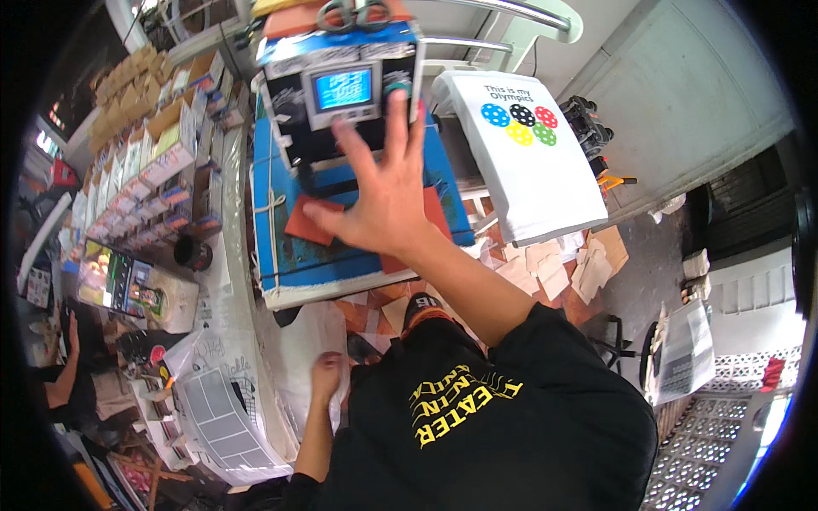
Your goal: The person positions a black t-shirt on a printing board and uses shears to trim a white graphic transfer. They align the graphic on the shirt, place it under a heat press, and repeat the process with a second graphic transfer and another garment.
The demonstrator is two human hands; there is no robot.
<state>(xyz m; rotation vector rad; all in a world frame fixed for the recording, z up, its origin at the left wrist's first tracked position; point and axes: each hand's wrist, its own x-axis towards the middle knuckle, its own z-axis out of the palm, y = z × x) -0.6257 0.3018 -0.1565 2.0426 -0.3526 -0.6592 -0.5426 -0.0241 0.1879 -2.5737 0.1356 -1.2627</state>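
My right hand (383,192) reaches up with its fingers spread and holds nothing. Its fingertips are over the front of a control box (298,115) with a lit blue screen (343,88), and one finger touches or nearly touches a green button (397,88). Under the box lies a blue board (294,266) with reddish-brown pads (313,220); my thumb is over one pad. To the right, a white fabric piece (532,183) printed with colored dotted balls lies spread on a platform. My left hand (328,375) hangs low beside clear plastic sheeting (298,349), its fingers curled, apparently empty.
Scissors (354,14) rest on top of the control box. Boxes of packed goods (162,149) line the left bench, with a dark mug (192,253) nearby. Paper sheets (541,266) are scattered on the floor. Another person's arm (64,366) shows at far left.
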